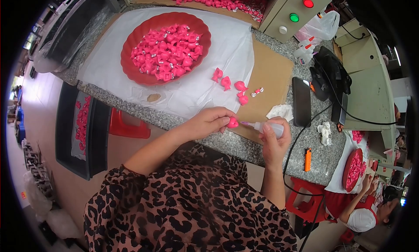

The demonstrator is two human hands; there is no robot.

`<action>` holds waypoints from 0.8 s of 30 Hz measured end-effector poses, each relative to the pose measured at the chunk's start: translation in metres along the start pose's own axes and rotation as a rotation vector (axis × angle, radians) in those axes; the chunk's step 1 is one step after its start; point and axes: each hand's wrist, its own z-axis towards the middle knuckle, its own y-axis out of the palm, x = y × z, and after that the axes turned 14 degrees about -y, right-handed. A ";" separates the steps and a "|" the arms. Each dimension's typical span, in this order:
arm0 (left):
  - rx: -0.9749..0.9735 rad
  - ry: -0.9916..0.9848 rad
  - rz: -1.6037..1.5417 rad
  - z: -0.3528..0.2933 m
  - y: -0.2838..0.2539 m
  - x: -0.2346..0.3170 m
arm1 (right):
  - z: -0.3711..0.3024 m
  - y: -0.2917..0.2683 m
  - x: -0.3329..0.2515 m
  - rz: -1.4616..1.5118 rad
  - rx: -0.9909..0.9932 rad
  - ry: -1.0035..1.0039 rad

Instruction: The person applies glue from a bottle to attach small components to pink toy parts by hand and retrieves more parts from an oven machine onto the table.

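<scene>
My left hand [214, 120] pinches a small pink plastic piece [233, 122] above the table's front edge. Wrapped in the fingers of my right hand [276, 140] is a translucent squeeze bottle [271, 129], its thin nozzle turned left, close to the pink piece. Whether the tip touches the piece I cannot tell. Beyond my hands several loose pink pieces [225, 82] lie on white paper and brown cardboard. Beside them are small white-and-pink bits [257, 92]. A red scalloped bowl [131, 73] heaped with more pink pieces stands farther back on the left.
To the right lie a black phone [301, 101], crumpled tissue [280, 112], an orange lighter [307, 159] and a black cable [291, 149]. A control box [297, 16] with lit buttons stands at the back. A dark crate [98, 140] is at left; a co-worker [362, 210] sits at right.
</scene>
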 end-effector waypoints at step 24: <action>-0.088 0.016 -0.087 0.002 -0.007 -0.005 | -0.001 0.000 0.001 0.495 0.206 0.169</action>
